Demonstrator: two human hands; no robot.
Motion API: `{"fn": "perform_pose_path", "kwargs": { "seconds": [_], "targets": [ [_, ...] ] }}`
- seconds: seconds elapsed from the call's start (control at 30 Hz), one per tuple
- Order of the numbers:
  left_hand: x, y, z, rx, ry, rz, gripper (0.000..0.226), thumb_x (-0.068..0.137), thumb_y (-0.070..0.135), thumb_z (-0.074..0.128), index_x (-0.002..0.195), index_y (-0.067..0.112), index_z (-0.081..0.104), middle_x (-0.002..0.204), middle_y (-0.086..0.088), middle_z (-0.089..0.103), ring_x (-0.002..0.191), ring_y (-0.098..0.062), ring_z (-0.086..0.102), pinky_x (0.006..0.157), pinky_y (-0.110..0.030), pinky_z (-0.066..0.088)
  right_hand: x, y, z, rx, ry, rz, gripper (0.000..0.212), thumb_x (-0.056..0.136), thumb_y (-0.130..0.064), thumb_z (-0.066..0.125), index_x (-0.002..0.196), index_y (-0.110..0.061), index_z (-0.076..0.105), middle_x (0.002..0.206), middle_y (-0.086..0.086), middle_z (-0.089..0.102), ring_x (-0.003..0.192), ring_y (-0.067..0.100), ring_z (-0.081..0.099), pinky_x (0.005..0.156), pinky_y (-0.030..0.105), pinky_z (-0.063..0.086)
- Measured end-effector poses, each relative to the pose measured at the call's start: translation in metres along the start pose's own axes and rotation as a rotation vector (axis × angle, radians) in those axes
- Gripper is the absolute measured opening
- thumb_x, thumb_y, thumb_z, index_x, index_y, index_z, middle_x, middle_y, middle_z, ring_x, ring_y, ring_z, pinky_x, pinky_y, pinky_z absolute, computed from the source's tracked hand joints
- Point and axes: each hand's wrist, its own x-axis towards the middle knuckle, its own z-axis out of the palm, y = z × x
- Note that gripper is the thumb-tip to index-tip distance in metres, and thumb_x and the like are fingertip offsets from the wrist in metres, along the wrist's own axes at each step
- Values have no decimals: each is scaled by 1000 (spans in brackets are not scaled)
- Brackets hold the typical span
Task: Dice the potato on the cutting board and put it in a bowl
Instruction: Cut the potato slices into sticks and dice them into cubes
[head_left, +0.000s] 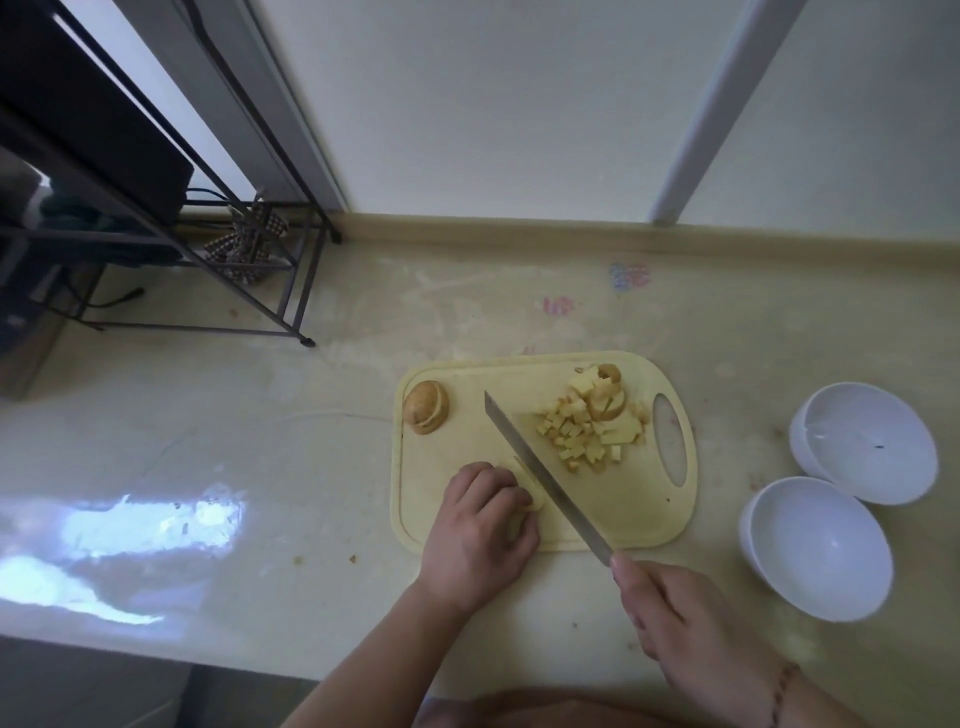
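A pale yellow cutting board (639, 514) lies on the counter. My left hand (480, 525) curls over potato slices (535, 496) at the board's near left, holding them down. My right hand (670, 608) grips the handle of a long knife (540, 470), whose blade runs diagonally across the board just right of my left fingers. A heap of diced potato (589, 426) with a few uncut slices lies at the far right. A potato end piece (426, 406) with slices sits at the far left corner. Two white bowls (821, 548) (865, 441) stand right of the board, both holding nothing.
A dark metal rack (208, 218) with a cloth and cables stands at the far left on the counter. A wall and a wooden skirting (519, 228) close off the back. Small potato crumbs (353, 559) lie left of the board near my left wrist.
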Motion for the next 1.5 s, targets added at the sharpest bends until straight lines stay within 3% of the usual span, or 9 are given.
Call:
{"fn": "perform_pose_path", "kwargs": {
  "seconds": [0.33, 0.47, 0.53, 0.67, 0.8, 0.93, 1.03, 1.2, 1.5],
  "targets": [
    [1, 0, -1, -20, -11, -2, 12, 82, 15, 76, 89, 6, 73, 95, -3, 67, 96, -24, 59, 83, -36, 52, -11, 3, 2, -116, -9, 37, 64, 85, -65, 33, 65, -5, 47, 56, 9, 52, 55, 12, 47, 69, 34, 45],
    [1, -1, -1, -19, -18, -7, 12, 82, 15, 75, 90, 6, 74, 95, -3, 68, 98, -25, 59, 84, -36, 52, -20, 10, 4, -173, 28, 82, 80, 67, -80, 19, 74, -8, 56, 74, 11, 64, 70, 13, 58, 74, 28, 44],
    [2, 0, -1, -21, -21, -5, 11, 83, 15, 74, 89, 6, 74, 95, -2, 68, 97, -25, 59, 84, -36, 52, -22, 11, 6, -213, 52, 104, 80, 73, -79, 20, 77, -11, 61, 74, 9, 64, 78, 12, 61, 78, 27, 43],
    [3, 0, -2, -26, -21, 3, 11, 81, 14, 76, 89, 6, 74, 96, -1, 68, 96, -25, 60, 84, -35, 52, -1, 7, 16, -182, 11, -21, 83, 70, -89, 10, 60, -16, 47, 56, 1, 54, 59, 8, 51, 65, 28, 39],
    [2, 0, -3, -24, -15, 7, 11, 82, 15, 75, 89, 7, 74, 96, -1, 68, 95, -23, 59, 84, -34, 52, 21, -9, 22, -143, -7, -56, 64, 78, -74, 17, 57, -18, 38, 50, 0, 43, 50, 10, 42, 60, 34, 39],
    [1, 0, -4, -18, -22, 8, 10, 81, 15, 76, 86, 7, 73, 94, -3, 66, 94, -24, 58, 83, -34, 52, 20, -4, 16, -88, 7, -19, 63, 78, -74, 22, 56, -18, 40, 48, -1, 45, 46, 8, 43, 58, 35, 42],
    [0, 0, -4, -35, -3, -5, 8, 78, 9, 75, 83, 6, 70, 90, -5, 62, 89, -25, 57, 78, -35, 51, 14, 2, 13, 22, 5, 26, 66, 78, -80, 29, 56, -19, 39, 44, -5, 39, 42, 6, 35, 50, 29, 31],
    [1, 1, -5, -65, 5, 3, 6, 77, 4, 74, 77, 4, 68, 82, -5, 60, 82, -23, 56, 74, -33, 50, 0, -1, 8, 57, -40, 17, 63, 78, -77, 31, 57, -19, 44, 42, -5, 41, 41, 5, 36, 51, 24, 29],
    [0, -1, -6, -102, -4, -21, 5, 77, 4, 75, 76, 4, 71, 82, -5, 65, 83, -23, 60, 73, -32, 51, -9, -4, 13, -49, -75, 30, 70, 73, -76, 26, 62, -8, 43, 52, 4, 46, 50, 8, 40, 62, 36, 41]
  ]
}}
